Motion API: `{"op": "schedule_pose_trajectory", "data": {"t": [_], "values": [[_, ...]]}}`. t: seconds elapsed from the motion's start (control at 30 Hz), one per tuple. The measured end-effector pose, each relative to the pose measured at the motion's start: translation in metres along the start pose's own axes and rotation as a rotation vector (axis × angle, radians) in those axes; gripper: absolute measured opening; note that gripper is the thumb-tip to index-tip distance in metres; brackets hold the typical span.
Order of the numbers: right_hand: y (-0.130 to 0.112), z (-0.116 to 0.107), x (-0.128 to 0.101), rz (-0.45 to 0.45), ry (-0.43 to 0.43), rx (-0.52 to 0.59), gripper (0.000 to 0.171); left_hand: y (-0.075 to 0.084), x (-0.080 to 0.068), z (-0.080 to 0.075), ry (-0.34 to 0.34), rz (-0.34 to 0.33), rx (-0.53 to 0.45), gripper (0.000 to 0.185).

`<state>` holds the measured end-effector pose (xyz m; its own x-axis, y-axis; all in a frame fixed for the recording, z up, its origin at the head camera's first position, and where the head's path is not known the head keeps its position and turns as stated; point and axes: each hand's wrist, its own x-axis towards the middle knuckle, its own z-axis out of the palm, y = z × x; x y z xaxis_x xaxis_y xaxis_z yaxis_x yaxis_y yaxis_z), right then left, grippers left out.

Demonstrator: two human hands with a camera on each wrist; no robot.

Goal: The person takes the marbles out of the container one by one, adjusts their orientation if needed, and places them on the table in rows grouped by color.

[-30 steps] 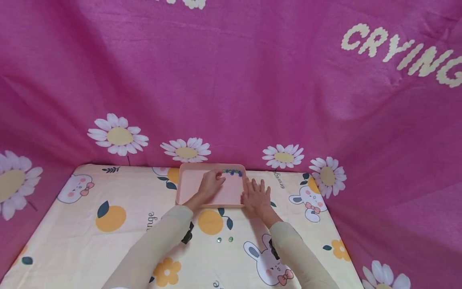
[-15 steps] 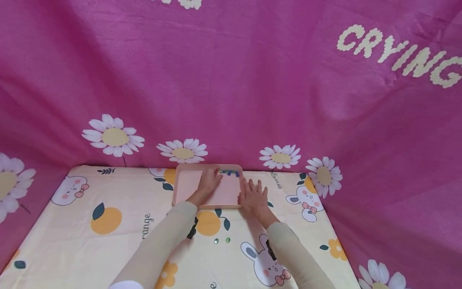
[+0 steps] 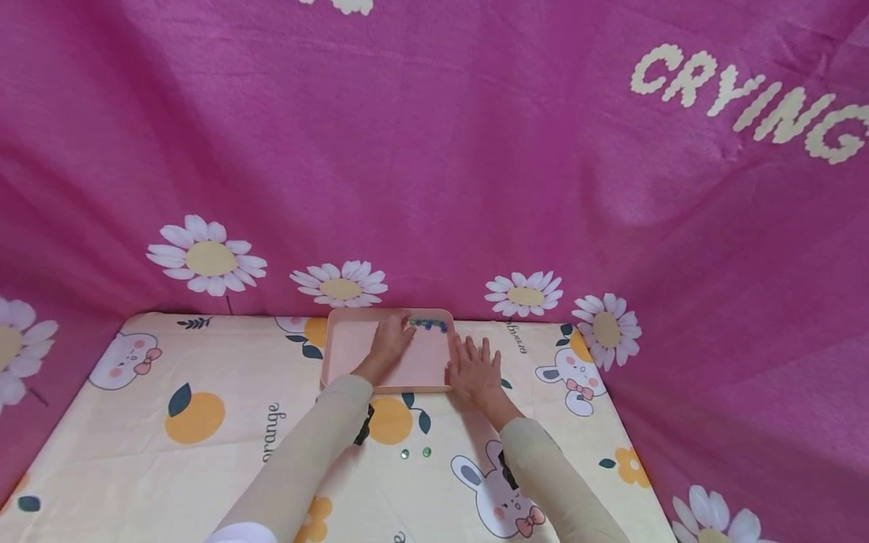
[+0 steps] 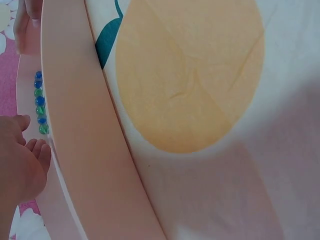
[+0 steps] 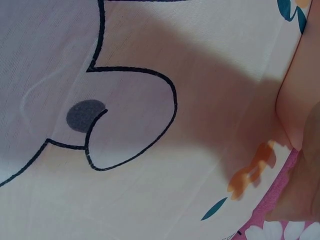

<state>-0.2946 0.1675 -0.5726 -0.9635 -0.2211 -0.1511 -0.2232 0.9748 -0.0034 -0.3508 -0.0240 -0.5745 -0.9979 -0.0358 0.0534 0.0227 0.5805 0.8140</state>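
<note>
A row of small blue and green glass marbles (image 4: 40, 100) lies along the far side of a pink tray (image 3: 424, 367), towards its right corner. My left hand (image 3: 390, 343) reaches into the tray at the left end of that row. In the left wrist view its thumb (image 4: 22, 121) stands apart from the loosely bent fingers, right by the end green marble (image 4: 44, 129). My right hand (image 3: 477, 374) rests at the tray's right edge, fingers spread. Only part of that hand (image 5: 297, 187) shows in the right wrist view.
Two green marbles (image 3: 427, 452) lie on the printed tablecloth (image 3: 231, 483) in front of the tray, between the forearms. A magenta curtain (image 3: 434, 166) with daisies hangs close behind the tray and along both sides.
The head view has shifted slightly, so everything sits a little further left. The left hand's thumb and fingertips have parted a little beside the row. The right hand stays at the tray edge.
</note>
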Motion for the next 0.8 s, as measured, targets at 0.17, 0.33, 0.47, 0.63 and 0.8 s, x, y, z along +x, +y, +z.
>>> {"op": "schedule_pose_trajectory", "data": {"t": [0.17, 0.33, 0.47, 0.63, 0.8], "values": [[-0.0004, -0.0022, -0.0017, 0.003, -0.003, -0.007, 0.070, -0.0013, -0.0006, -0.0002, -0.025, -0.009, 0.010, 0.035], [-0.0005, -0.0020, -0.0017, -0.005, 0.017, 0.000, 0.069, -0.0038, -0.0012, 0.0004, -0.034, -0.001, 0.028, 0.023], [0.0006, -0.0021, -0.0008, 0.002, 0.017, -0.006, 0.069, -0.0019, -0.0006, 0.0006, -0.040, -0.002, 0.024, 0.023], [0.0010, -0.0008, -0.0007, 0.006, 0.011, 0.020, 0.070, -0.0014, 0.0011, 0.0023, -0.041, 0.005, 0.030, 0.029], [0.0013, 0.0017, 0.0006, 0.002, 0.018, 0.033, 0.070, -0.0008, 0.0031, 0.0012, -0.053, 0.008, 0.056, 0.036]]}}
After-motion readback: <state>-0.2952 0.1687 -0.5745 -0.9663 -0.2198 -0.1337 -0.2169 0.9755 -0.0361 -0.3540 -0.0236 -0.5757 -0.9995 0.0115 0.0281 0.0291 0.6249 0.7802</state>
